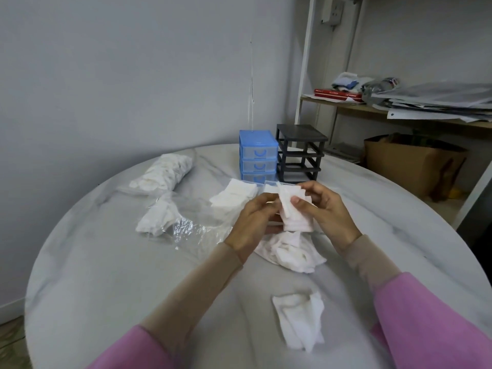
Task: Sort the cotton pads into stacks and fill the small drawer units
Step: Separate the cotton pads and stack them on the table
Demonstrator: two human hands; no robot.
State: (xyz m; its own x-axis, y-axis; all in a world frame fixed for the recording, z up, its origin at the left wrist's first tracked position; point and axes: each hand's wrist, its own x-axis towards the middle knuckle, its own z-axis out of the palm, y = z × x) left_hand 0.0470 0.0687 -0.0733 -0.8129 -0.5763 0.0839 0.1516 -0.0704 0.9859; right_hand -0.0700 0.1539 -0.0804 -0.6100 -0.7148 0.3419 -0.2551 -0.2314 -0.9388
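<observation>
White square cotton pads (294, 213) sit pinched between my left hand (253, 222) and right hand (323, 211), squaring edges; blue plastic drawer unit (257, 155) waits at twelve o'clock.

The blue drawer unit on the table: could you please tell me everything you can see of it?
The blue drawer unit looks like plastic: a blue frame holding three stacked translucent drawers, all pushed in, each with a curved blue handle. It stands upright at the far side of the marble-look table, close beside a black drawerless frame. White pads hide its foot.

Pink sleeves (436, 320) over tan inner cuffs (370, 262), bare hands (253, 222).
</observation>
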